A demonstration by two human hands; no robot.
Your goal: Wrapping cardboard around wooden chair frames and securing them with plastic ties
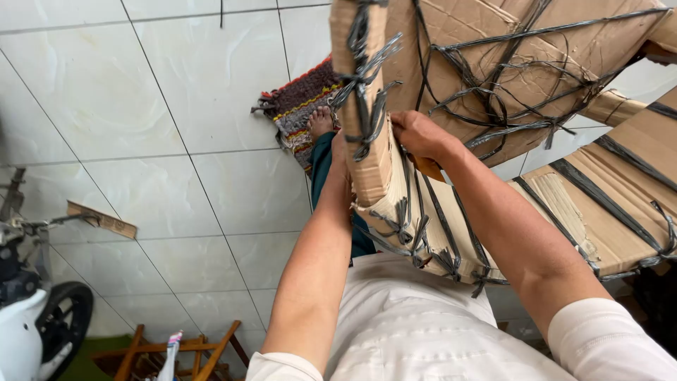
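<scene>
A large cardboard-wrapped bundle (pixel 493 63), bound with black plastic straps (pixel 367 92), fills the upper right. My right hand (pixel 417 134) is closed on the straps and cardboard near the bundle's narrow edge. My left hand (pixel 339 149) reaches the same edge from the left. Its fingers are hidden behind the cardboard, so its grip cannot be seen. A second strapped cardboard section (pixel 606 204) runs below my right forearm. My bare foot (pixel 321 121) stands on the floor beneath the bundle.
White tiled floor (pixel 141 106) spreads to the left. A woven multicoloured mat (pixel 300 102) lies under my foot. A cardboard scrap (pixel 102 220) lies on the tiles. A scooter wheel (pixel 63 317) and a wooden stool (pixel 176 349) are at the bottom left.
</scene>
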